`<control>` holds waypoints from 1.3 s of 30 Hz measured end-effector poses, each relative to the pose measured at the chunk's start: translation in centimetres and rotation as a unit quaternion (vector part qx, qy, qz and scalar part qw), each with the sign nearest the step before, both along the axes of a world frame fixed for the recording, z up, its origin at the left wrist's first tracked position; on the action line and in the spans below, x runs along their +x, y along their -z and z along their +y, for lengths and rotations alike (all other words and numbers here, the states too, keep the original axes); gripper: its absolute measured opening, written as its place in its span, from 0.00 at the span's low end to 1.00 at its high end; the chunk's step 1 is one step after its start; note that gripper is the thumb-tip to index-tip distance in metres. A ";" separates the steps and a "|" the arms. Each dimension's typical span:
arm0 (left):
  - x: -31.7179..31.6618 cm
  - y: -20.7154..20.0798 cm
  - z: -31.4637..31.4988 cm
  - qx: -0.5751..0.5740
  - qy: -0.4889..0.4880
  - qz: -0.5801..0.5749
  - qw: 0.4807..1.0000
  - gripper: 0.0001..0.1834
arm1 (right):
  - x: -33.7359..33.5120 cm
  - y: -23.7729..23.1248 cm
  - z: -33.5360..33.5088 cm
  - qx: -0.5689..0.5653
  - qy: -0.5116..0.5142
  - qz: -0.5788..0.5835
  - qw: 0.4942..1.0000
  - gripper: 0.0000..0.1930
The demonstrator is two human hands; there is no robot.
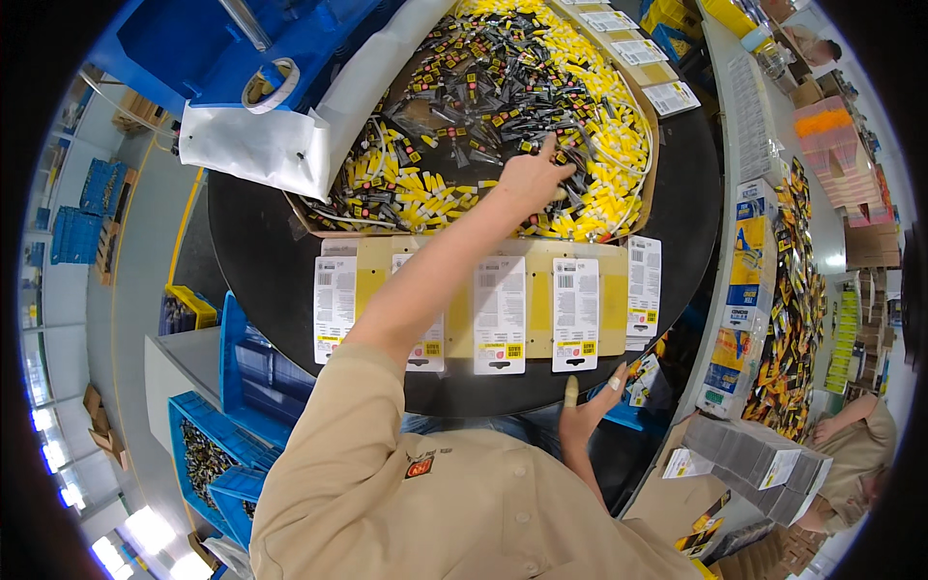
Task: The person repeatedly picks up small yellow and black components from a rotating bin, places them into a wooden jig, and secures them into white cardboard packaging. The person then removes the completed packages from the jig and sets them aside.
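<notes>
A large shallow carton on the round black table holds a heap of small black tubes with yellow caps. My left hand reaches over its right part, forefinger stretched out and the fingers apart; whether the fingertips touch a tube cannot be made out. Nearer me lies a tan and yellow board with a row of white hang cards, one partly behind my left forearm. My right hand is at the table's near edge, thumb and forefinger spread, with coverings on the fingertips, beside the rightmost cards.
More white cards lie along the carton's far right side. A tape roll sits by a blue bin at upper left. Blue crates stand at lower left. To the right, a bench carries many packaged items; another person is beside it.
</notes>
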State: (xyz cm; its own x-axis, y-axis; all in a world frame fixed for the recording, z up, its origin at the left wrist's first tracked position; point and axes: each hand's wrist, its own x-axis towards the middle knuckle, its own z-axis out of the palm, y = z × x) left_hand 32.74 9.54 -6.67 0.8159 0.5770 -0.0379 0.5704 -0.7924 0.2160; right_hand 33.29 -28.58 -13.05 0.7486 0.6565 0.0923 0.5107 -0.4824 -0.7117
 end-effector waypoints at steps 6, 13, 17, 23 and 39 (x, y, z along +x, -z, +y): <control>-4.8 -2.9 1.2 -0.030 -0.151 -0.078 0.985 0.40 | 2.9 -6.1 5.0 -0.099 -0.248 -0.216 0.939 0.29; -18.4 -10.9 -1.3 -0.052 -0.176 -0.395 0.900 0.15 | -2.8 -6.6 7.9 0.014 -0.376 -0.177 0.910 0.28; -21.5 -13.2 -6.3 -0.088 -0.288 -0.422 0.855 0.16 | -7.1 -6.2 11.0 0.158 -0.449 -0.115 0.872 0.22; -18.9 -10.7 -8.5 -0.252 -0.346 -0.445 0.786 0.12 | -1.3 -5.3 15.3 0.236 -0.348 0.020 0.907 0.15; -1.3 -1.2 -17.5 -0.248 -0.145 -0.150 0.946 0.35 | 22.4 -1.7 29.3 0.126 -0.183 -0.185 0.957 0.10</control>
